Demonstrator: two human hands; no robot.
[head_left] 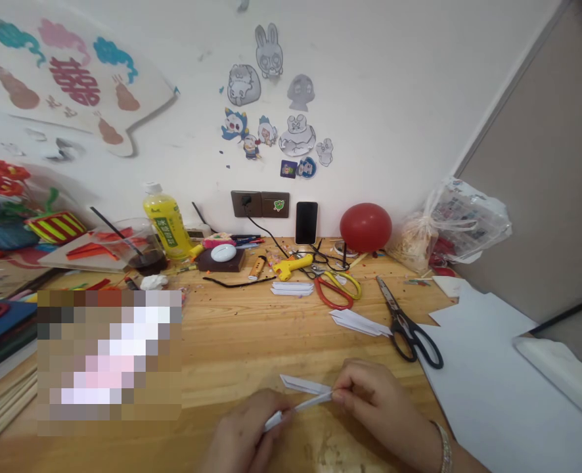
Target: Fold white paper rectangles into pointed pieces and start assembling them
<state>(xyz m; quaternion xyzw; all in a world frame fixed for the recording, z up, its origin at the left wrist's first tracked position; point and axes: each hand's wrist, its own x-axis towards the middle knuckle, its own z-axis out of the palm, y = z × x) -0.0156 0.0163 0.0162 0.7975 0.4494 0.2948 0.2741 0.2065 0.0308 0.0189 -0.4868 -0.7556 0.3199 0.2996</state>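
Between my two hands runs a narrow folded white paper strip [313, 401]. My left hand [246, 430] is closed around its near end, with the fingertips partly hidden. At the far end, the thumb and forefinger of my right hand [374, 401] pinch the strip. Just behind it a second folded paper piece [303, 383] with a pointed end shows, close to the right fingertips; whether the two pieces join is hidden. Beyond my right hand lie several folded paper pieces [360, 322] and a pair of black-handled scissors [414, 332].
White paper sheets [492, 387] cover the right side. At the back stand a phone [307, 222], a red balloon [366, 226], a yellow drink bottle [167, 223] and a cup of dark drink [146, 259]. A yellow glue gun [291, 267] and red-and-yellow-handled scissors [334, 294] lie mid-table. A pixelated patch hides the left.
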